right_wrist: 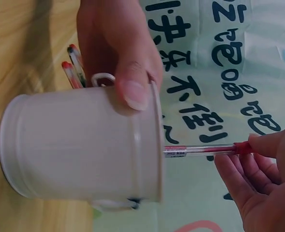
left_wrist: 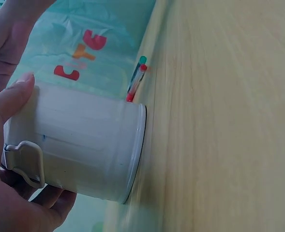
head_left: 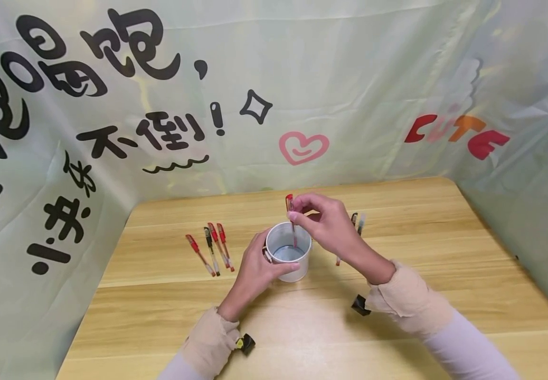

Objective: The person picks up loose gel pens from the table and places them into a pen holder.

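Note:
A white metal bucket (head_left: 296,272) with small side handles stands on the wooden table. My left hand (head_left: 257,266) grips it from the left, the thumb across its near side below the rim. Above the opening, my right hand (head_left: 328,221) pinches a red-capped pen (head_left: 290,203) near its capped top. The pen points down, and its lower part is inside the bucket. In the right wrist view, the pen's clear barrel (right_wrist: 200,151) crosses the bucket's rim, with thumb and fingers at the red cap.
Left of the bucket lie several pens (head_left: 212,248), red-capped ones and a black-capped one. More pens (head_left: 360,224) lie to the right, partly hidden behind my right hand. A printed cloth (head_left: 350,95) hangs behind and beside the table (head_left: 421,237).

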Available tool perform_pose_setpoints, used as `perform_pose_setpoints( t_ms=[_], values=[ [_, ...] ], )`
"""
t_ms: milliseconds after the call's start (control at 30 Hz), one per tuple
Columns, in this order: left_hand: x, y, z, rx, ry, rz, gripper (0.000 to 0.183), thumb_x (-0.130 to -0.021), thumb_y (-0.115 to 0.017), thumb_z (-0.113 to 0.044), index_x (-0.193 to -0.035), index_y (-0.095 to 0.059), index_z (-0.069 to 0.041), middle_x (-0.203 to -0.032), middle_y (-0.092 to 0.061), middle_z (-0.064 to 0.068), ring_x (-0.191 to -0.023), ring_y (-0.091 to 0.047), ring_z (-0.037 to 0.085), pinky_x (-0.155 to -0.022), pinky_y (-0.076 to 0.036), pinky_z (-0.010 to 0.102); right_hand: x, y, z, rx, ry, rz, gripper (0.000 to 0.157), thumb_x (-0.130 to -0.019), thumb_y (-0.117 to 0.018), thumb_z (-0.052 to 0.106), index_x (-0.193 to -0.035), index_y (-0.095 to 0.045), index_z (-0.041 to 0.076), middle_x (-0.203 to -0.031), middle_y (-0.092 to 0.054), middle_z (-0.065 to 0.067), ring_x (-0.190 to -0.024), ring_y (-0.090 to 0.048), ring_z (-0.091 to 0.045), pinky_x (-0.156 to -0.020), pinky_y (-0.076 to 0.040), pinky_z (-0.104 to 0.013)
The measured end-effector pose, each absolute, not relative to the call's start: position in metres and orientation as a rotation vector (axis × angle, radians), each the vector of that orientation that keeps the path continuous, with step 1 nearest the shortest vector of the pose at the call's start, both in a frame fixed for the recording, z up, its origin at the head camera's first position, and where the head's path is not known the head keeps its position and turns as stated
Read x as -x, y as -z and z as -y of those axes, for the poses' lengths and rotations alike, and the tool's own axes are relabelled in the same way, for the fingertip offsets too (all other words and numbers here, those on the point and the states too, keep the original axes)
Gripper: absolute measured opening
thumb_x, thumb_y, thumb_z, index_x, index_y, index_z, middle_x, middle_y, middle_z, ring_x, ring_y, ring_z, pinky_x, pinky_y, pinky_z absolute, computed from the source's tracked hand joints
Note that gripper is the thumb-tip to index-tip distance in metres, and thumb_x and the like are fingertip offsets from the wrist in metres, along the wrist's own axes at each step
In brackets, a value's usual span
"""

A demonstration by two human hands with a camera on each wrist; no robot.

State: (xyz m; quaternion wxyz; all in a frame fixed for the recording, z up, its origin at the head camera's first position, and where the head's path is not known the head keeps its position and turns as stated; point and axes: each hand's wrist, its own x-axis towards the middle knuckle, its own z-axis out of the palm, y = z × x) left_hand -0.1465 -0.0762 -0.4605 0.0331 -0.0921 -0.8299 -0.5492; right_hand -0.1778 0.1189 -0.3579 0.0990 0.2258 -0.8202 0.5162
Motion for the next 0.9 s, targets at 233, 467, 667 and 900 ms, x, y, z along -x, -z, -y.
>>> perform_pose_setpoints(
  t_ms=[233, 467, 667, 900],
  values=[
    [0.146, 0.462, 0.076, 0.287, 1.686, 2.555, 0.09, -0.067, -0.098, -0.041, -0.144, -0.055, -0.021, -0.133, -0.062, 0.005, -0.121, -0.062, 0.028, -0.1, -0.053, 0.045, 0.177, 0.369, -0.109, -0.716, -1.509, 2.482, 0.013, -0.09, -0.08, 0.008, -0.101, -0.075, 0.009, -0.096, -0.076, -0.004, -0.087, -0.072, -0.016, -0.075, -0.063, -0.026],
    [0.144, 0.463, 0.078, 0.277, 1.707, 2.544, 0.089, -0.069, -0.097, -0.042, -0.144, -0.055, -0.024, -0.135, -0.062, 0.007, -0.122, -0.061, 0.031, -0.098, -0.054, 0.045, 0.178, 0.377, -0.101, -0.822, -1.468, 2.531, 0.012, -0.091, -0.079, 0.007, -0.102, -0.075, 0.006, -0.094, -0.075, -0.006, -0.084, -0.069, -0.014, -0.075, -0.064, -0.029],
    [0.143, 0.462, 0.079, 0.252, 1.715, 2.551, 0.089, -0.067, -0.098, -0.043, -0.143, -0.056, -0.025, -0.132, -0.062, 0.002, -0.12, -0.063, 0.033, -0.097, -0.055, 0.045, 0.179, 0.381, -0.097, -0.916, -1.349, 2.615, 0.011, -0.092, -0.078, 0.01, -0.102, -0.075, 0.006, -0.09, -0.075, -0.004, -0.082, -0.07, -0.011, -0.074, -0.061, -0.023],
    [0.144, 0.46, 0.077, 0.209, 1.772, 2.567, 0.085, -0.065, -0.098, -0.044, -0.136, -0.058, -0.023, -0.127, -0.062, 0.0, -0.117, -0.065, 0.033, -0.096, -0.056, 0.043, 0.179, 0.383, -0.097, -1.032, -1.177, 2.688, 0.01, -0.093, -0.078, 0.012, -0.101, -0.075, 0.006, -0.09, -0.077, -0.004, -0.079, -0.07, -0.008, -0.07, -0.058, -0.019]
  ],
)
